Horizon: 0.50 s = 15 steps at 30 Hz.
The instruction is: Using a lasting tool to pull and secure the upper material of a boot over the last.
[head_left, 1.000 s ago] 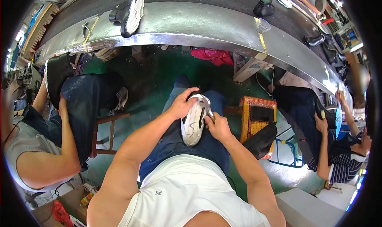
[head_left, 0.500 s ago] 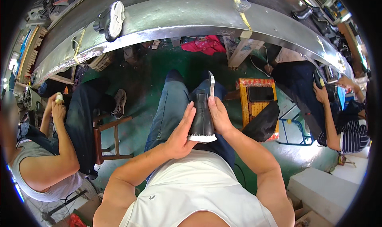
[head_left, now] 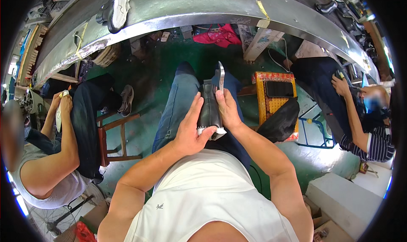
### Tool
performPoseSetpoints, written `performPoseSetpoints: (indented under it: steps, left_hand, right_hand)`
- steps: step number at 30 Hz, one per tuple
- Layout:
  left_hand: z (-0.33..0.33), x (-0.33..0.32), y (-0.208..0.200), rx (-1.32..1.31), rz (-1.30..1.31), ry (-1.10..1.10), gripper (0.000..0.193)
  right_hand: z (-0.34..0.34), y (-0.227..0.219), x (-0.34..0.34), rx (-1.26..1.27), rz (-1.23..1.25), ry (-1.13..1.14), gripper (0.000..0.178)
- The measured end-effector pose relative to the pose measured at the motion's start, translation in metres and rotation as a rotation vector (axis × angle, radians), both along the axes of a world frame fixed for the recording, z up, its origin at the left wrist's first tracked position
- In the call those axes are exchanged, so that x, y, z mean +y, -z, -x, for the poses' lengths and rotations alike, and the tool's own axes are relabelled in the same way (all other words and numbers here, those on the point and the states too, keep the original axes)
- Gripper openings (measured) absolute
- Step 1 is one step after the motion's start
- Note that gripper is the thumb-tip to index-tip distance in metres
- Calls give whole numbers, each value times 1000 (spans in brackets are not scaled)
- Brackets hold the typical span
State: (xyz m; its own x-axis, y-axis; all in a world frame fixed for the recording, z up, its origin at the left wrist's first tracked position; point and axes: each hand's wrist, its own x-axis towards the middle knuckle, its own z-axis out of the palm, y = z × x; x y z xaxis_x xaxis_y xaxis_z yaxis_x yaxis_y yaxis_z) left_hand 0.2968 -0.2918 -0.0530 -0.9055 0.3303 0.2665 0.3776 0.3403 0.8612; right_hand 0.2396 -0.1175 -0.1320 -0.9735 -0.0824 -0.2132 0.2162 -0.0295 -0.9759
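A black leather shoe or boot (head_left: 207, 106) with a jagged white edge at its near end is held upright over my lap, toe side not clearly visible. My left hand (head_left: 190, 132) wraps its left side, the thumb pressing on the white edge. Along the shoe's right side lies my right hand (head_left: 229, 110), its fingers closed round a slim silver metal tool (head_left: 221, 77) that points away from me. What kind of tool it is cannot be made out.
A metal bench (head_left: 178, 13) curves across the far side, bearing a black shoe with a white sole (head_left: 120, 11). To my right, a phone (head_left: 279, 89) lies on a woven-top stool (head_left: 261, 110). Co-workers sit left and right; a wooden stool (head_left: 123, 136) stands at left.
My left thumb has come onto the shoe's white edge. The shoe's near end has tipped up and shifted slightly away from me, and the tool has moved slightly left and away.
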Motion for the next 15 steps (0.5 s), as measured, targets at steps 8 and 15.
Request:
performPoseSetpoints:
  steps: [8,15]
  left_hand:
    - [7,0,-11,57,226,113,89]
    - [2,15,6,-41,63,263,109]
  right_hand:
    - [18,-44,41,-339,-26,-343,66]
    - [-4,-65,117,-370,196,-168,44]
